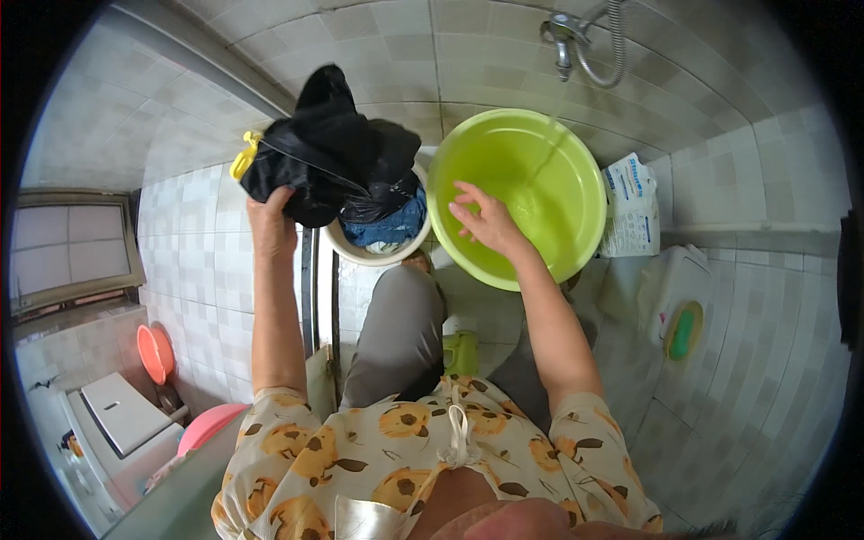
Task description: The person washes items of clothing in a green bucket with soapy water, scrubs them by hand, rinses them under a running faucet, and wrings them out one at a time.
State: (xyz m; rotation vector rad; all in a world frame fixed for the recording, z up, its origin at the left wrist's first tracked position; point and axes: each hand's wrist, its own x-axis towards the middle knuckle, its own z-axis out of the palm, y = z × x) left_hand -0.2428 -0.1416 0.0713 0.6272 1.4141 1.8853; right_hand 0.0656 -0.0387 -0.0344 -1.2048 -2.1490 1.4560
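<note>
My left hand (272, 223) is closed on the lower edge of a bunched black garment (335, 148), lifted above a white tub (360, 255). Part of that garment hangs over the tub, where blue denim (393, 222) and some pale cloth lie. Over the near left rim of a large lime-green basin (589, 193), my right hand (486, 219) has its fingers spread and holds nothing. Water runs down into the basin in a thin stream and covers its bottom.
A chrome tap (564, 38) with a coiled metal hose juts from the tiled wall. Beside the basin stand a white printed bag (632, 207) and a pale jug (670, 286). A green soap bar (686, 333) lies in a dish. A yellow plastic thing (244, 157) shows behind the garment.
</note>
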